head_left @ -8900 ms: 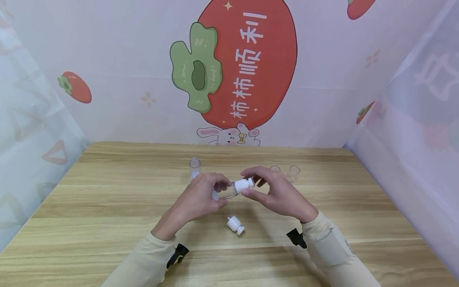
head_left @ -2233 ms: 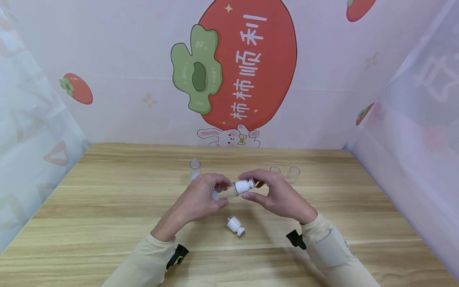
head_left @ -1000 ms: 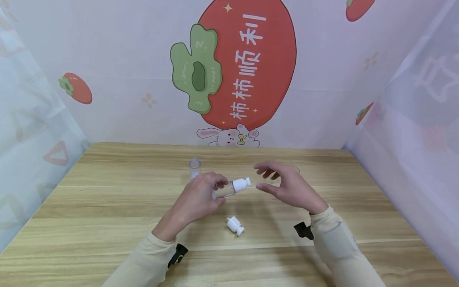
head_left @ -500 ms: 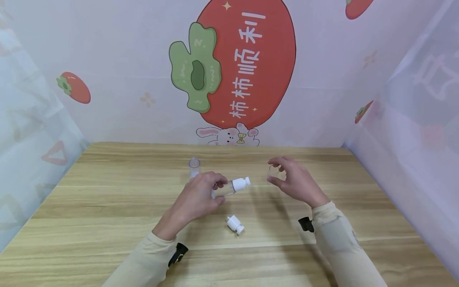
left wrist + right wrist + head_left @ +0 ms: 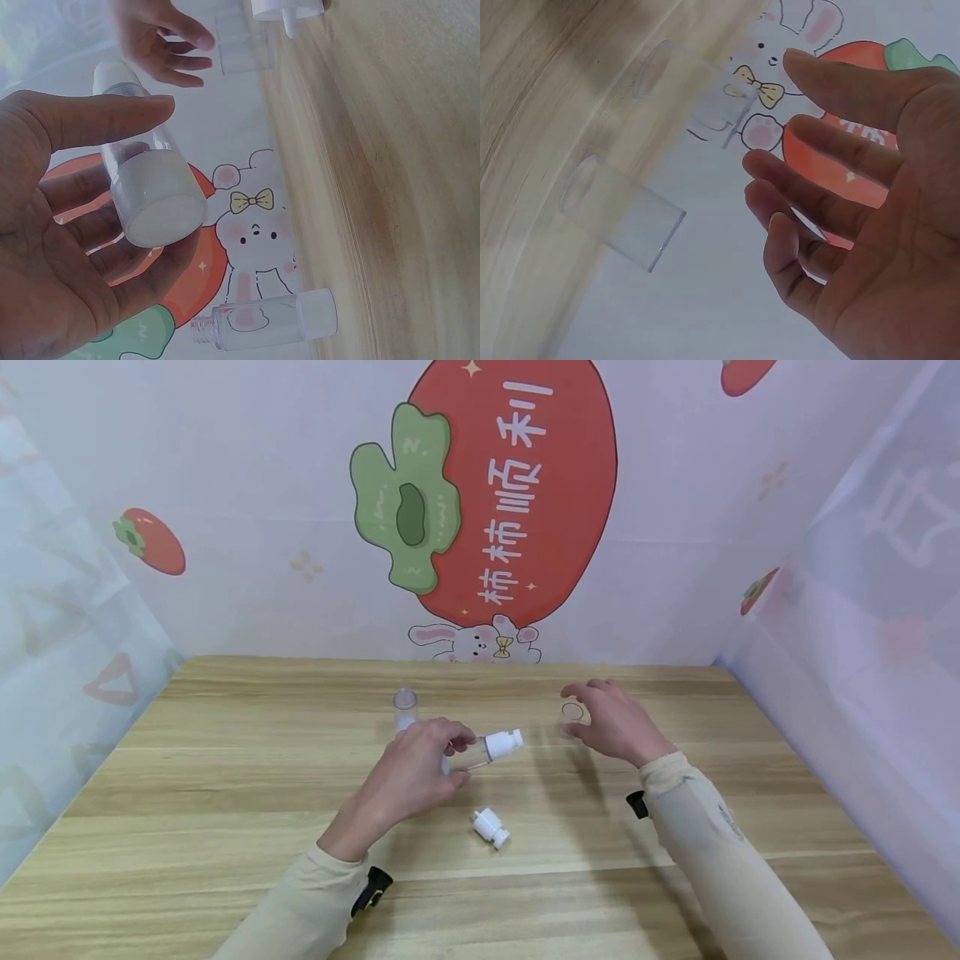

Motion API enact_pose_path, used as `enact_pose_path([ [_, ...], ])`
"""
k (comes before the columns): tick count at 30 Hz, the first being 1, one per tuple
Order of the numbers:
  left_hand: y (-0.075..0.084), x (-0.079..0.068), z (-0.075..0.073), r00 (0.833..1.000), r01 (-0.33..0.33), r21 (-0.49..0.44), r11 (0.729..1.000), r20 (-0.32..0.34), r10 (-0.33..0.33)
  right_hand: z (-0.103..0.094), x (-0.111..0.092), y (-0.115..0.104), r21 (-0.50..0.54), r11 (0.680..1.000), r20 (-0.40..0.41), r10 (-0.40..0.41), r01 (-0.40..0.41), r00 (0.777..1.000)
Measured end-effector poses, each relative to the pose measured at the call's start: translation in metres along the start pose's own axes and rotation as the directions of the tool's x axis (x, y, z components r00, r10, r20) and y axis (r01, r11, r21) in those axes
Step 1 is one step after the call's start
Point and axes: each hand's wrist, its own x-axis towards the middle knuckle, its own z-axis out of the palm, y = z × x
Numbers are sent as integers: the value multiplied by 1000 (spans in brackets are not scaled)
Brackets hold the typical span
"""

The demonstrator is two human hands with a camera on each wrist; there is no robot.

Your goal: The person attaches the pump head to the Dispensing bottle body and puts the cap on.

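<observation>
My left hand (image 5: pixel 408 768) grips a clear bottle (image 5: pixel 154 187) with a white base, tilted above the table. A white pump head (image 5: pixel 504 743) sits on its neck and points right. In the left wrist view the thumb lies along one side and the fingers curl under it. My right hand (image 5: pixel 618 722) is over the back right, holding nothing, its thumb and fingers spread by a clear cylindrical cap (image 5: pixel 697 90). In the right wrist view a gap shows between the fingertips and this cap. A second clear cap (image 5: pixel 622 214) stands beside it.
A second clear bottle (image 5: pixel 405 706) with a white base stands upright behind my left hand, without a pump. A loose white pump head (image 5: pixel 491 828) lies on the wooden table (image 5: pixel 247 860) in front. A printed cloth backdrop (image 5: pixel 247 468) closes off the back and sides.
My right hand has let go of the pump head and moved right and back to the clear caps. My left hand still holds the bottle in nearly the same place.
</observation>
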Motion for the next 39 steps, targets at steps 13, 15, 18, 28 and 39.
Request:
enact_pose_path([
  [13,2,0,-1,1000,6,-13,1000,8,-6,7,15,4,-124,991,51,-37,43,998],
  [15,2,0,0,1000,8,-14,1000,10,-8,9,17,5,-137,989,59,-42,49,997],
  [18,2,0,0,1000,7,-16,1000,10,-7,11,18,6,-158,986,72,-42,53,997],
  [28,2,0,1,1000,4,-12,1000,7,-4,15,20,8,-180,981,87,-51,66,995],
  [39,2,-1,1,1000,-3,-38,999,13,4,19,24,9,-183,981,87,-55,70,995],
])
